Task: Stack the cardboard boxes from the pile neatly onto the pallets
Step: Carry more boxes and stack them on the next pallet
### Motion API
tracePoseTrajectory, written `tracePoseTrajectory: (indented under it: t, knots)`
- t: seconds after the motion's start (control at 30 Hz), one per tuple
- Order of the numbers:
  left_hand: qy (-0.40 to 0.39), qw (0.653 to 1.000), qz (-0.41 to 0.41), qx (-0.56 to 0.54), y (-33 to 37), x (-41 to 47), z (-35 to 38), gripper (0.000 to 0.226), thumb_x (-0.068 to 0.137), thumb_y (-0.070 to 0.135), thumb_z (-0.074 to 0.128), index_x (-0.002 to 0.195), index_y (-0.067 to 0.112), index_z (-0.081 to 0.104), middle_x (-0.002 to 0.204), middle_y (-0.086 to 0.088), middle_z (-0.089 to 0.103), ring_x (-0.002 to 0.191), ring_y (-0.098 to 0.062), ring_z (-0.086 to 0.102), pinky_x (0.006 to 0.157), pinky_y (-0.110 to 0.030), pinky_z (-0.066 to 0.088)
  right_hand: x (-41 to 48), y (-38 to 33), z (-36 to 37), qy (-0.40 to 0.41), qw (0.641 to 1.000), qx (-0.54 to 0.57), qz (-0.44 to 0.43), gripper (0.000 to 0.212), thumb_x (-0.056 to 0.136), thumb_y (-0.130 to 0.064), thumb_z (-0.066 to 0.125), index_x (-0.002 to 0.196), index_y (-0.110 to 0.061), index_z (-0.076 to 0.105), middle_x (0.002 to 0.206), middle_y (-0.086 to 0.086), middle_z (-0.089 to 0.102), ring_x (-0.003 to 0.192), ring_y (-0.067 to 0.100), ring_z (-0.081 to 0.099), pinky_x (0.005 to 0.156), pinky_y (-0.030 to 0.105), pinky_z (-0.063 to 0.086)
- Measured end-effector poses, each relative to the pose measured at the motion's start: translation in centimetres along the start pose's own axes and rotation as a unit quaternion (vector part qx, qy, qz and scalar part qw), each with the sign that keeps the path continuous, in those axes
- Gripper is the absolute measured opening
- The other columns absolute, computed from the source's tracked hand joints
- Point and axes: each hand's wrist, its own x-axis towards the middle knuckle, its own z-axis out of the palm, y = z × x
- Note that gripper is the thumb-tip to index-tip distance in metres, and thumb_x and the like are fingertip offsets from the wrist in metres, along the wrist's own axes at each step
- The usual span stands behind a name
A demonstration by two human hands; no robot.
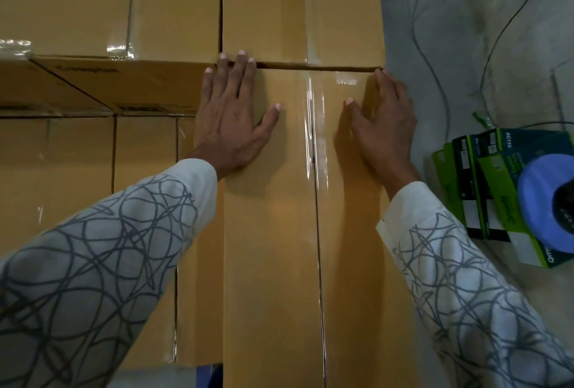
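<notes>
A long taped cardboard box point(279, 247) lies on top of the stack right in front of me, its far end butted against another box point(264, 8). My left hand point(231, 117) presses flat on the near box's top, fingers straight, fingertips at the seam between the two boxes. My right hand point(382, 126) lies on the box's right edge, thumb on top and fingers reaching down over the right side. A clear tape strip point(313, 126) runs down the box's middle between my hands.
More cardboard boxes point(77, 2) fill the stack to the left, with a lower layer point(62, 176) beneath. A blue pallet corner point(209, 375) peeks out at the bottom. On the concrete floor point(450, 30) at right lie cables, green-and-black cartons point(466, 182) and a blue round object point(546, 201).
</notes>
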Motion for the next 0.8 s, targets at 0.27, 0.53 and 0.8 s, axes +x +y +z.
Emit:
tracePoseTrajectory:
  t: [0.27, 0.53, 0.8]
  knots:
    - [-0.014, 1.000, 0.022, 0.011, -0.9, 0.7, -0.8, 0.072, 0.106, 0.052, 0.025, 0.164, 0.010, 0.018, 0.172, -0.009, 0.015, 0.159, -0.029, 0.008, 0.129, -0.045, 0.006, 2.0, -0.3, 0.0, -0.039, 0.996, -0.072, -0.045, 0.066, 0.102, -0.057, 0.048, 0.159, -0.030, 0.031, 0.173, -0.005, 0.005, 0.153, 0.030, 0.020, 0.115, 0.059, 0.027]
    - [-0.015, 1.000, 0.023, -0.001, -0.6, 0.8, -1.3, 0.066, 0.106, 0.045, 0.029, 0.161, 0.008, 0.028, 0.169, -0.010, 0.025, 0.157, -0.031, 0.016, 0.128, -0.046, 0.014, 1.5, 0.1, 1.0, -0.025, 0.998, -0.046, -0.030, 0.068, 0.102, -0.064, 0.039, 0.161, -0.032, 0.028, 0.170, -0.009, 0.018, 0.149, 0.024, 0.035, 0.115, 0.053, 0.034]
    - [-0.007, 1.000, 0.015, -0.012, -0.7, 0.7, -1.1, 0.066, 0.105, 0.044, 0.026, 0.161, 0.009, 0.030, 0.168, -0.011, 0.027, 0.157, -0.030, 0.018, 0.128, -0.044, 0.015, 0.8, 0.0, 1.7, 0.004, 0.998, -0.054, -0.030, 0.066, 0.103, -0.063, 0.038, 0.160, -0.031, 0.031, 0.170, -0.006, 0.022, 0.146, 0.024, 0.039, 0.112, 0.047, 0.038]
